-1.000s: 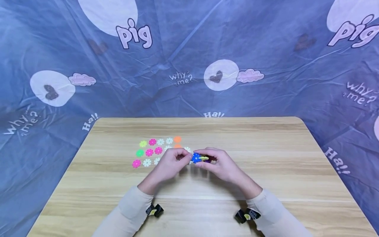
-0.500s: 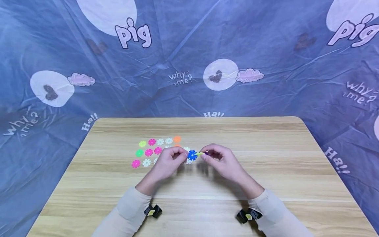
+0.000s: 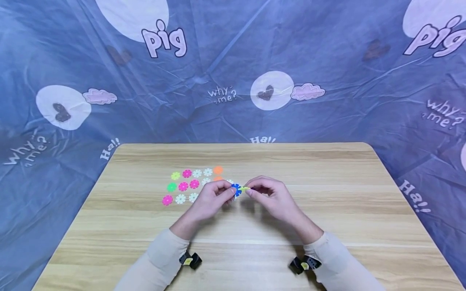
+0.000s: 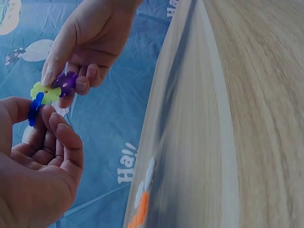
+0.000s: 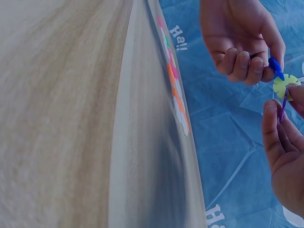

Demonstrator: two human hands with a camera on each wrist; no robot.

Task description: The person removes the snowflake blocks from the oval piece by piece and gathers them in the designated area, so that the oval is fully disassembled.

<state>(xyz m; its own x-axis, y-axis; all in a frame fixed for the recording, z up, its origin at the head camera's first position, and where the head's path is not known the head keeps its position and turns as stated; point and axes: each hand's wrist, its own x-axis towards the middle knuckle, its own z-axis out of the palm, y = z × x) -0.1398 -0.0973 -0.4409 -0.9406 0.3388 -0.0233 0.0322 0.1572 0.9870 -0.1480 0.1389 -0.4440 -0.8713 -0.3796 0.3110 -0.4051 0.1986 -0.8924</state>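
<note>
Three notched plastic snowflake discs are joined in a short chain between my hands, above the table. My left hand (image 3: pixel 211 200) pinches the blue disc (image 3: pixel 237 188) between thumb and forefinger at the chain's left end. My right hand (image 3: pixel 271 198) pinches the yellow-green disc (image 4: pixel 46 95), with its thumb lying over the face. The purple disc (image 4: pixel 66 83) slots into the yellow-green one and lies against my right fingers. In the left wrist view the blue disc stands crosswise to the yellow-green disc, their edges meeting. The head view hides most of the purple disc behind my right fingers.
Rows of loose discs lie flat on the wooden table (image 3: pixel 327 218), left of and behind my hands. Among them are a pink disc (image 3: pixel 167 200), a green disc (image 3: pixel 172 186) and an orange disc (image 3: pixel 217 170). A printed blue cloth (image 3: pixel 233 117) hangs behind the table.
My right fingers have shifted from around the blue disc to a pinch on the yellow-green one. My left hand has moved slightly right, its thumb now covering more of the blue disc.
</note>
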